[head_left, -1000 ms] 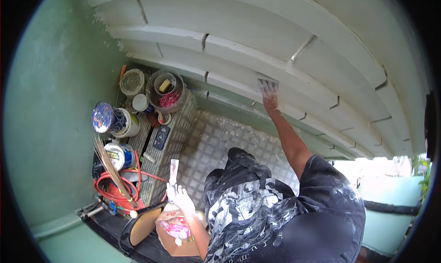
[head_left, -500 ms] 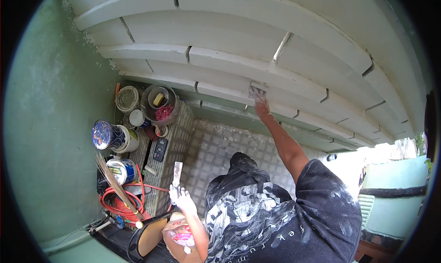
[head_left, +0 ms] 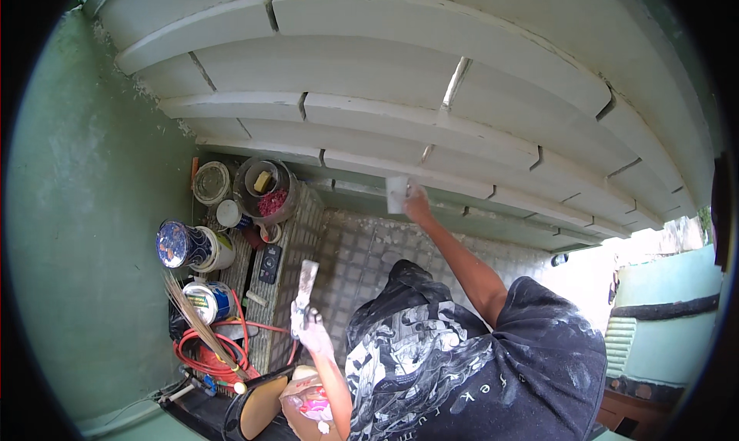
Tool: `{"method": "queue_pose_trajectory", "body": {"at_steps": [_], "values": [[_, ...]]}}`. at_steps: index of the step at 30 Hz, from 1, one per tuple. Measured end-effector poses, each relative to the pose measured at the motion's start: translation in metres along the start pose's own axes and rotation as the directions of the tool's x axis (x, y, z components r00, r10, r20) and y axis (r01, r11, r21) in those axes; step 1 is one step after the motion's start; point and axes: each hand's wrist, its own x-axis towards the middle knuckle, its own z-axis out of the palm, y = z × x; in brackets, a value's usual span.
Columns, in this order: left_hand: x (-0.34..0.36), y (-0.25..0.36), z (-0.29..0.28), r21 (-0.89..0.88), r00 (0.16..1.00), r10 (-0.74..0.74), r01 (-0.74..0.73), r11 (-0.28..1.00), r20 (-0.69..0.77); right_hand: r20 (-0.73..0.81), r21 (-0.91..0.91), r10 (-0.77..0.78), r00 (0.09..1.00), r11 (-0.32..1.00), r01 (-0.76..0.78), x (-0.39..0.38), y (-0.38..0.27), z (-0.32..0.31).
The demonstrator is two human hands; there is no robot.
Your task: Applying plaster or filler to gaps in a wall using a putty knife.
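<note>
My right hand (head_left: 416, 199) is closed on a flat, pale, rectangular putty spreader (head_left: 396, 194), out in front of the lower part of the white-coated panelled wall (head_left: 369, 71). From this view I cannot tell whether the spreader touches the wall. Low on the left, my left hand (head_left: 312, 332) grips a putty knife (head_left: 307, 283) whose narrow, whitish-smeared blade points up and away from me. White residue coats its fingers. The wall has stepped horizontal bands with dark vertical grooves; one groove (head_left: 456, 83) is filled pale.
A slatted bench (head_left: 296, 225) on the left carries a tub (head_left: 245, 202), paint buckets (head_left: 219, 248) and a dark device (head_left: 269, 264). Nearer lie a red hose (head_left: 185, 356), a stick broom (head_left: 192, 318), and a cardboard box (head_left: 296, 410). Tiled floor (head_left: 358, 245) lies below.
My right hand has come down and left from the wall's band, turning the spreader so its flat face shows. My left hand has shifted slightly, tilting the putty knife to the right.
</note>
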Motion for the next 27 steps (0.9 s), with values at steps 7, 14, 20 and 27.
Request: {"method": "queue_pose_trajectory", "body": {"at_steps": [7, 14, 20, 27], "values": [[-0.010, -0.027, 0.127, 0.452, 0.930, 0.243, -0.348, 0.821, 0.274, 0.568, 0.602, -0.133, 0.812, 0.740, -0.300, -0.125, -0.074, 0.034], [-0.004, -0.049, 0.157, 0.522, 0.756, 0.276, -0.623, 0.583, 0.594, 0.708, 0.704, -0.096, 0.700, 0.182, -0.687, -0.156, -0.119, -0.014], [0.013, -0.046, 0.173, 0.504, 0.560, 0.036, -0.771, 0.388, 0.828, 0.549, 0.711, 0.224, 0.805, 0.382, -0.591, -0.137, -0.123, -0.009], [0.038, -0.008, 0.233, 0.362, 0.391, 0.059, -0.891, 0.274, 0.918, 0.602, 0.768, 0.151, 0.784, 0.158, -0.620, -0.100, -0.114, -0.017]]}}
